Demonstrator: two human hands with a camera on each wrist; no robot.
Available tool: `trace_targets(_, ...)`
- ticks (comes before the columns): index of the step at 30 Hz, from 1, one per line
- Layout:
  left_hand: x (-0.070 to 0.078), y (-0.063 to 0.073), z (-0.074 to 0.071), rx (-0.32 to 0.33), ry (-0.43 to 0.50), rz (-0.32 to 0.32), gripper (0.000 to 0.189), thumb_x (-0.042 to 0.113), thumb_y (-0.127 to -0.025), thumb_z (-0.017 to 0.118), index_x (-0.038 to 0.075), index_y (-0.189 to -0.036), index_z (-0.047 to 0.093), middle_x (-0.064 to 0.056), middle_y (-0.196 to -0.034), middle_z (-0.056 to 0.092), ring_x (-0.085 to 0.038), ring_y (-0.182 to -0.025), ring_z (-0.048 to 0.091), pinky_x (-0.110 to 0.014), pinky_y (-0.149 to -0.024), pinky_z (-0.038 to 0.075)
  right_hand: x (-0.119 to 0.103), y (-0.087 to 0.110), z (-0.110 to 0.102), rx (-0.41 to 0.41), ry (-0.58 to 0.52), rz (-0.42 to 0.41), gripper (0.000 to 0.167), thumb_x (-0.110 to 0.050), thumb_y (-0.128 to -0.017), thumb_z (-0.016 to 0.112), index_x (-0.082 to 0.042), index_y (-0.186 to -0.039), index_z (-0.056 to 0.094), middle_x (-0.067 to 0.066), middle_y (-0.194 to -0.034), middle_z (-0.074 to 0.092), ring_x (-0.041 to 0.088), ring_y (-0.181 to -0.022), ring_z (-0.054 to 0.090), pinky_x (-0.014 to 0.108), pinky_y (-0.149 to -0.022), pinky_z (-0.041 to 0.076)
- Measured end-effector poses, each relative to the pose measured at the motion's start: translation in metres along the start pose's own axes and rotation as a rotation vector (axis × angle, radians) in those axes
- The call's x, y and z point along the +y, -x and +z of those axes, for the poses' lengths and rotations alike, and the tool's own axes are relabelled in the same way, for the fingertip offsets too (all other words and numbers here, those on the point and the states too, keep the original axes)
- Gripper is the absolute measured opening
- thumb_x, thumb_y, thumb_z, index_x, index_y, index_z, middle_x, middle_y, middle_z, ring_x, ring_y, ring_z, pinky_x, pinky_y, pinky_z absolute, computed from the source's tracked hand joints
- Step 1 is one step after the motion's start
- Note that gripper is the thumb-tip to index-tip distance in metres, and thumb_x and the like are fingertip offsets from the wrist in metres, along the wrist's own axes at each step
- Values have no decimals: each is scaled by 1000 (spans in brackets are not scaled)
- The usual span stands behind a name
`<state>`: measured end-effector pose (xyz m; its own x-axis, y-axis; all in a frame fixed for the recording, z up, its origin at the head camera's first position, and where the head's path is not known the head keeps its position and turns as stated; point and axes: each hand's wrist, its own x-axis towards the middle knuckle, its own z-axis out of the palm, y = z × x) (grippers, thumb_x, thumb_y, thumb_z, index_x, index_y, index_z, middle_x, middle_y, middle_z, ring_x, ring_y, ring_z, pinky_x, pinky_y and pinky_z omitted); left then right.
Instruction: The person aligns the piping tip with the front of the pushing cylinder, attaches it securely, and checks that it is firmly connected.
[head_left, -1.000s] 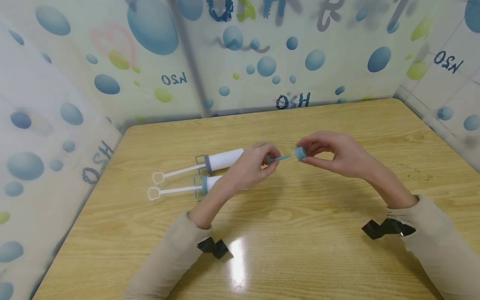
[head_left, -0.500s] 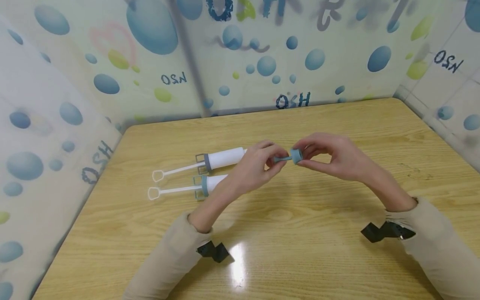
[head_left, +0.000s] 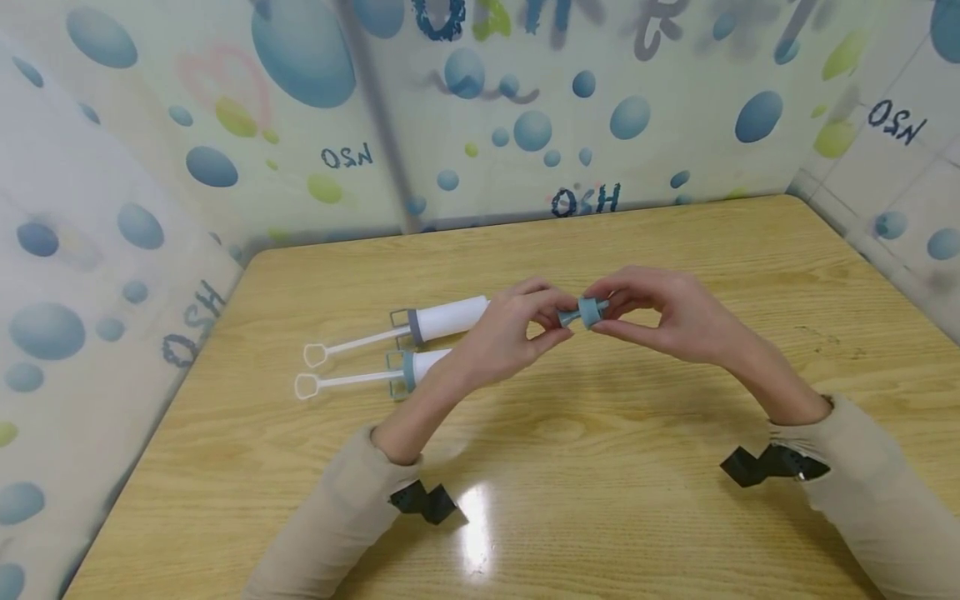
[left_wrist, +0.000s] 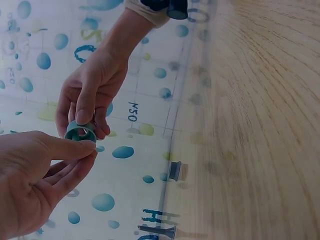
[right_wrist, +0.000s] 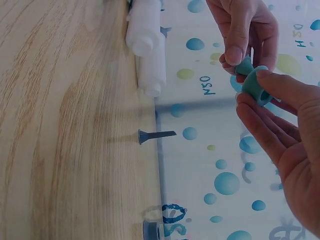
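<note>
My left hand pinches the flared end of a small teal nozzle between thumb and fingers. My right hand grips a teal ring cap by its sides. The nozzle's narrow tube passes through the ring, and its tip shows on the right-hand side. Both pieces are held up over the wooden table. In the right wrist view, the flared end sits right at the ring.
Two white syringe-like tubes with looped plungers, one with a grey collar and one with a teal collar, lie left, partly behind my left hand. A dark nozzle and dark ring cap stand on the table. Patterned walls enclose it.
The nozzle and ring were apart a second ago. My hands came together, and the nozzle's tube slid into the ring until its tip emerged on the right.
</note>
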<state>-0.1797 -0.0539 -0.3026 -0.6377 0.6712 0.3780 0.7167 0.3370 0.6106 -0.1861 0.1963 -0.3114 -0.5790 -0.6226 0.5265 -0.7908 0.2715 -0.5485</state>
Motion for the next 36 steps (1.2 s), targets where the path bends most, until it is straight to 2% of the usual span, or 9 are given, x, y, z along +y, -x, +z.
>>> trace_targets(8, -1, 1, -1, 3, 47, 9, 19, -1, -96, 65, -1, -114, 71, -10, -106, 62, -18, -96, 69, -18, -84, 53, -2, -1, 1, 17, -1, -3, 48, 15, -77, 79, -3, -121, 68, 2, -108, 70, 10, -89, 70, 20, -81, 56)
trace_targets(28, -2, -1, 5, 187, 173, 21, 11, 1, -94, 70, 0, -104, 74, -7, -92, 74, -6, -78, 69, -24, -73, 57, -10, -2, 7, 65, -126, 18, 49, 19, -77, 76, -1, -121, 69, 6, -110, 71, 12, -93, 72, 27, -81, 57)
trace_targets(36, -2, -1, 7, 235, 202, 36, 8, -1, -92, 72, -1, -100, 71, -9, -89, 74, -7, -76, 70, -26, -70, 58, -11, -2, 8, 84, -95, 5, 50, 19, -75, 78, -1, -120, 69, 6, -108, 73, 11, -91, 72, 25, -80, 57)
